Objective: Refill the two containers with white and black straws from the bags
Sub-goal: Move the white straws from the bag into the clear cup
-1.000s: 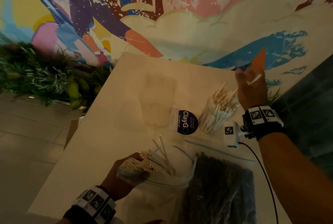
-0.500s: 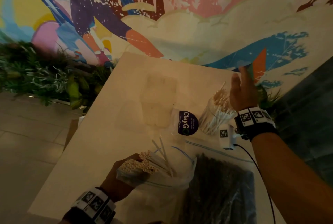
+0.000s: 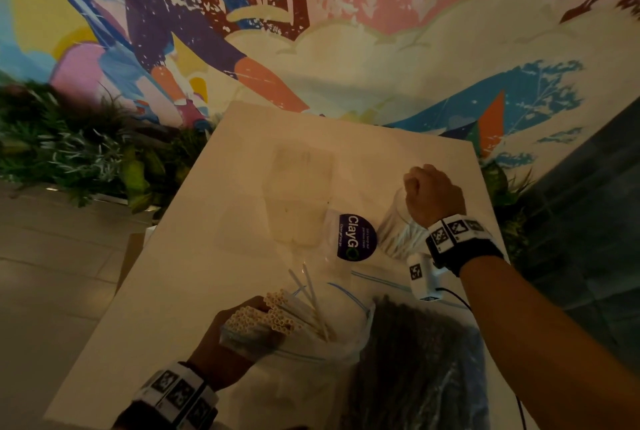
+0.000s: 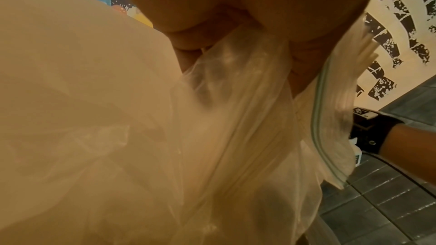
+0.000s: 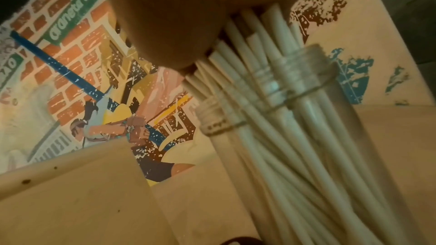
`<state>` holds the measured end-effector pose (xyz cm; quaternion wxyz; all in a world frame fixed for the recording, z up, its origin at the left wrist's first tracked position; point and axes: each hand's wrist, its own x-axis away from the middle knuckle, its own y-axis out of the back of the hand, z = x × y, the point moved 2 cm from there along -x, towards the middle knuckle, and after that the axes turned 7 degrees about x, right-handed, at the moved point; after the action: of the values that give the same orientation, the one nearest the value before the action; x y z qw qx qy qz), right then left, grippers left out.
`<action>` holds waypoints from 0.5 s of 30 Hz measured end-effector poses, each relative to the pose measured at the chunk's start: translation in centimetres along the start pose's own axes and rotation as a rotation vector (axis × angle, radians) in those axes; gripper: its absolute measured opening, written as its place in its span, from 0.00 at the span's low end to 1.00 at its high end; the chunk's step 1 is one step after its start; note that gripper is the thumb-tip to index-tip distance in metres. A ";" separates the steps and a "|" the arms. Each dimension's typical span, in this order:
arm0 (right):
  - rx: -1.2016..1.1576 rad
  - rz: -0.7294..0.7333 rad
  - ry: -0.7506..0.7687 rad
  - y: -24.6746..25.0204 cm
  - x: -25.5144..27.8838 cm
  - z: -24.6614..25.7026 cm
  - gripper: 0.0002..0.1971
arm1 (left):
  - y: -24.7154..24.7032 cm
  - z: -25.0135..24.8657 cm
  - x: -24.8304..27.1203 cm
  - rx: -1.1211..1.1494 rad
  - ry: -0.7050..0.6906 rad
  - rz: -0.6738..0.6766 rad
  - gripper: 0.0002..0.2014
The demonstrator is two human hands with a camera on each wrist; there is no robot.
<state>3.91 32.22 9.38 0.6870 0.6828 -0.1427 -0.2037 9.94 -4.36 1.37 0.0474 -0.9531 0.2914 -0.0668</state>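
Note:
My left hand [image 3: 221, 336] grips a clear zip bag [image 3: 311, 350] by its open mouth, with a bundle of white straws [image 3: 273, 315] sticking out; the left wrist view shows the fingers [image 4: 193, 44] bunching the plastic [image 4: 235, 118]. My right hand [image 3: 429, 194] sits on top of a clear container [image 3: 391, 232] full of white straws [image 5: 283, 118], fingers curled over their upper ends, and the palm [image 5: 165, 16] rests on them. A second clear container [image 3: 353, 237] with a dark round ClayGo label stands just left of it. A bag of black straws [image 3: 415, 360] lies at the near right.
Everything sits on a pale table [image 3: 242, 187] that ends at a painted mural wall. Green plants [image 3: 69, 152] line the floor to the left. A cable [image 3: 460, 301] trails from my right wrist over the black-straw bag.
My right hand held a single white straw above the container, then came down onto the straw tops, covering them. The left hand and its bag have stayed put.

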 end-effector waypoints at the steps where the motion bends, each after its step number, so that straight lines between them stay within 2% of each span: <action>1: -0.008 -0.031 -0.004 0.1 0.2 0.1 0.20 | 0.0 0.1 0.0 0.004 0.005 0.002 0.23; 3: -0.006 -0.034 -0.002 0.4 0.6 0.5 0.22 | -0.1 0.0 0.0 -0.004 0.013 0.014 0.23; 5: 0.003 0.033 0.000 0.6 0.6 0.6 0.26 | 0.0 0.0 -0.1 -0.016 0.012 0.021 0.23; 7: 0.016 0.096 -0.040 1.0 0.4 0.3 0.29 | 0.0 -0.1 0.0 -0.046 0.001 0.029 0.22; 8: 0.009 0.080 -0.060 1.3 0.3 0.1 0.32 | 0.0 -0.2 0.0 -0.058 -0.005 0.031 0.21; 9: -0.006 0.008 -0.060 1.8 0.4 0.0 0.34 | 0.0 -0.3 0.0 -0.062 -0.008 0.025 0.21; 11: -0.131 -0.252 0.010 3.3 1.8 0.7 0.35 | 0.1 -0.2 0.0 -0.077 -0.011 0.004 0.22; 12: -0.255 -0.371 0.060 4.2 3.1 1.4 0.33 | 0.1 -0.2 0.1 -0.093 -0.013 0.011 0.22; 13: -0.399 -0.410 0.099 5.0 4.8 2.3 0.30 | 0.0 -0.2 0.2 -0.116 -0.007 0.022 0.22; 14: -0.533 -0.356 0.130 5.4 6.5 3.3 0.24 | 0.0 -0.3 0.2 -0.137 -0.001 0.028 0.20; 15: -0.640 -0.219 0.162 5.6 8.3 4.4 0.17 | -0.1 -0.4 0.1 -0.136 0.003 0.031 0.17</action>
<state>9.57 24.33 14.43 0.8494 0.4582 0.0577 -0.2556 10.07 -4.35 1.78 -0.0167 -0.9493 0.3102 -0.0476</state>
